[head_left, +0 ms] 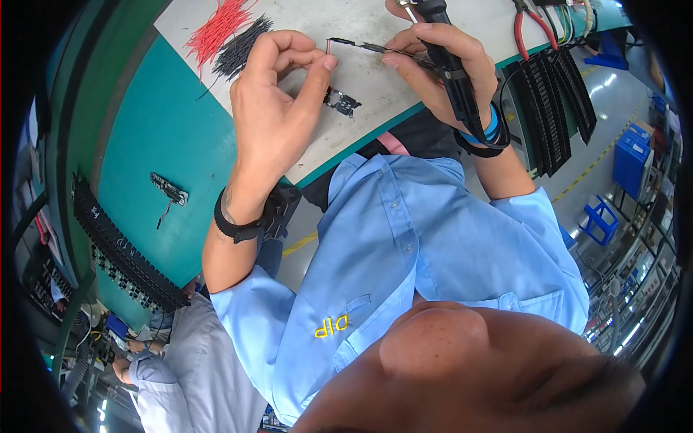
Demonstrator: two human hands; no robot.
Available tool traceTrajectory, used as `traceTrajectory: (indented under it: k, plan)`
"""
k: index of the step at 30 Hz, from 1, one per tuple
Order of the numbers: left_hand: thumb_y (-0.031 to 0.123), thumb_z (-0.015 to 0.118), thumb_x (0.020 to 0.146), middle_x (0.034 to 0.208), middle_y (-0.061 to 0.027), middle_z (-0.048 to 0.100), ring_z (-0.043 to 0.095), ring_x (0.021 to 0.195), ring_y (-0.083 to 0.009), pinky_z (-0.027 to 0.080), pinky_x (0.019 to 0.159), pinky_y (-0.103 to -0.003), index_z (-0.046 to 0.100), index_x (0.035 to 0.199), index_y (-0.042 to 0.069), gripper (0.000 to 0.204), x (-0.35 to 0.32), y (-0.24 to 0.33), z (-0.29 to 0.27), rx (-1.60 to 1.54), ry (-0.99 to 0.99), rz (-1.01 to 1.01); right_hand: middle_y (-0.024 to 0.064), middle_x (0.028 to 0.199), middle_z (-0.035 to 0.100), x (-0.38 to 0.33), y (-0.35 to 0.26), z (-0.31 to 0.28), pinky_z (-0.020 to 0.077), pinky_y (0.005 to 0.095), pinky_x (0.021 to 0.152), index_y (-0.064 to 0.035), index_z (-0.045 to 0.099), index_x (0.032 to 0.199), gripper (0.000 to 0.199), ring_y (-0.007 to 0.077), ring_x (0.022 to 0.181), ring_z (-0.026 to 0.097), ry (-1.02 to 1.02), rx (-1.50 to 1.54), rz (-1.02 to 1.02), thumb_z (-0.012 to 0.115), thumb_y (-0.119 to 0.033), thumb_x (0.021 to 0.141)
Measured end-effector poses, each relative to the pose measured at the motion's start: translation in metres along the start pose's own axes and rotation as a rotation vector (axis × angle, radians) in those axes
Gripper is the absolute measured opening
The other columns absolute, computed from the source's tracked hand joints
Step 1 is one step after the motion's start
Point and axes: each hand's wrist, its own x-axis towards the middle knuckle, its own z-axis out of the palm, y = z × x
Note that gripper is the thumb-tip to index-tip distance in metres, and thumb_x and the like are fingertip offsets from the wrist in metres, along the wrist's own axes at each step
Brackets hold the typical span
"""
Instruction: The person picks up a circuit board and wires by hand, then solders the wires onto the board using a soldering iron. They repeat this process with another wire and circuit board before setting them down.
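The green table (pixel 137 137), partly covered by a pale grey-white sheet (pixel 390 90), bends toward the fisheye's dark rim, which swallows its outer edges. Nearest, the light blue work shirt (pixel 404 216) fills the lower middle. The left hand (pixel 278 108) comes up with its back to the camera, thumb and index finger pinching a short, thin reddish wire (pixel 328 47), its lower end hidden by the thumb. The wire meets a slim black strip (pixel 355 44), whose other end the right hand (pixel 476 68) pinches, fingers curled, while a thick black-handled tool (pixel 456 79) lies across its palm; the tool's top is cut off. A small black-and-silver part (pixel 341 102) sits just beside the left thumb, partly covered. Beyond lie a bundle of red wires (pixel 218 29) and a bundle of dark grey wires (pixel 243 47), with red-handled pliers (pixel 530 29) near the upper right edge. Farther off, a blue plastic stool (pixel 600 220) stands on the floor, and a co-worker in a pale coat (pixel 202 361) bends at lower left, face out of sight.
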Motion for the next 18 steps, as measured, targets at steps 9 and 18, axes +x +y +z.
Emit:
traceTrajectory:
  k: [9, 18]
  plan:
    - [0.007, 0.075, 0.093, 0.09, -0.0096, 0.076, 0.073, 0.08, -0.0132, 0.055, 0.072, -0.027, 0.059, 0.107, 0.0, 0.022, 0.001, -0.005, 0.001, -0.033, 0.016, 0.012, 0.0164, 0.097, 0.074, 0.0, -0.002, 0.004, 0.0594, 0.0309, 0.073, -0.0029, 0.063, 0.12, 0.048, 0.0249, 0.082, 0.074, 0.081, -0.086, -0.095, 0.085, 0.007, 0.078]
    - [0.004, 0.072, 0.095, 0.096, -0.0109, 0.076, 0.073, 0.088, -0.014, 0.056, 0.076, -0.027, 0.059, 0.107, -0.001, 0.019, -0.001, -0.004, 0.0, -0.103, 0.013, -0.037, 0.0201, 0.101, 0.074, 0.004, -0.01, -0.003, 0.0605, 0.0339, 0.077, -0.0077, 0.061, 0.122, 0.054, 0.0316, 0.09, 0.076, -0.081, -0.13, -0.136, 0.086, 0.006, 0.077]
